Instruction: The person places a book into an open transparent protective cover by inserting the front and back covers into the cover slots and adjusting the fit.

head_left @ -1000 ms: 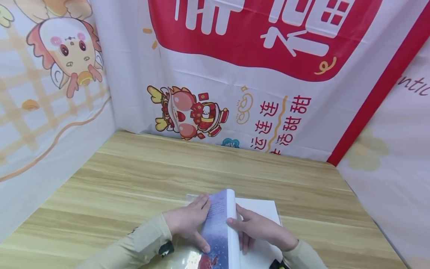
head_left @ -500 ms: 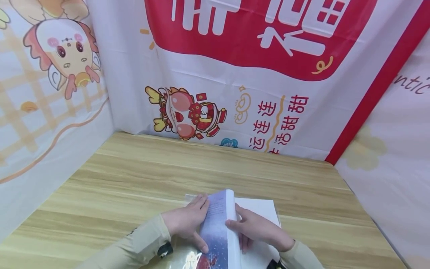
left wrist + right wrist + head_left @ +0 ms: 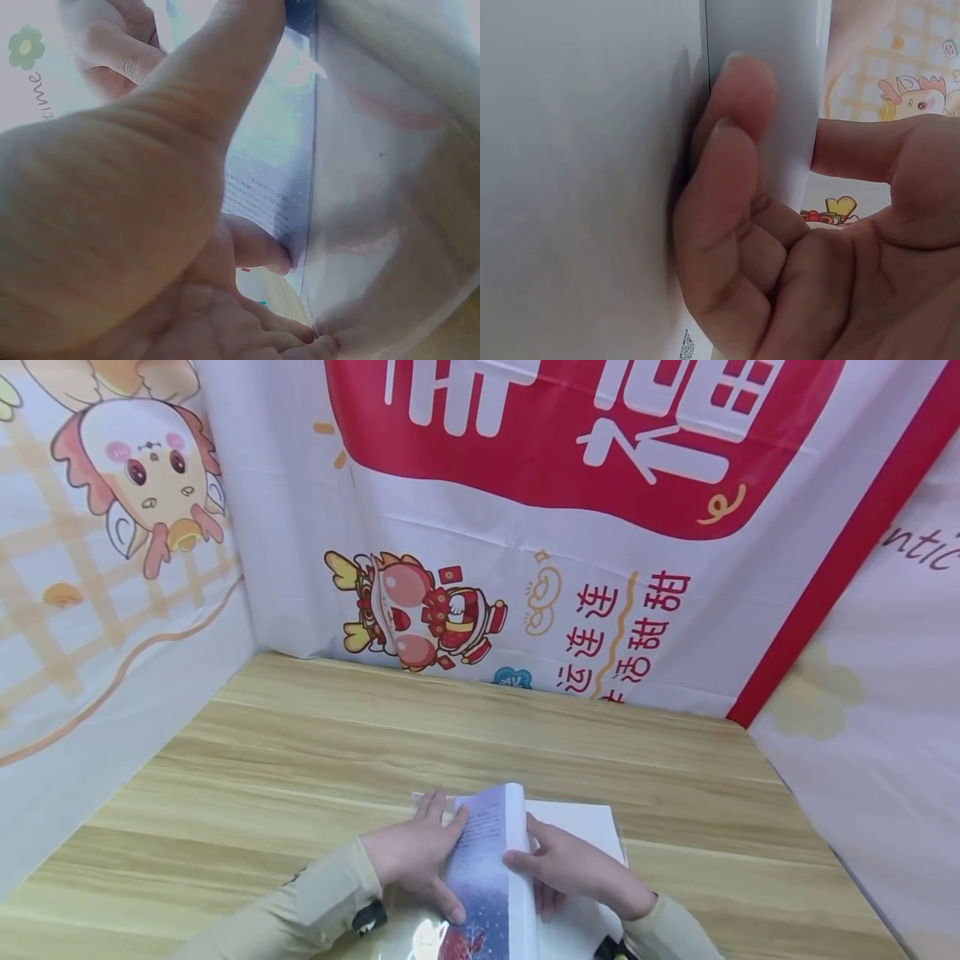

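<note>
A picture book's purple-blue cover sheet, printed with small text and snowy art, stands curved up at the front of the table. Its rounded white fold runs along the right side. My left hand rests flat along its left edge, fingers spread and thumb extended over the print. Beneath that hand lies a clear plastic sheet, glossy with reflections. My right hand holds the white fold, thumb on top and curled fingers behind it, as the right wrist view shows. White paper lies under the right hand.
The wood-grain table extends behind and to both sides of the book. A printed cloth hangs at the back, with more patterned cloth along the left and right. A dark wrist strap sits at the left sleeve.
My left hand's fingers have spread apart, with the outer fingers shifting left from the sheet's edge. The right hand and the curved sheet stay essentially where they were.
</note>
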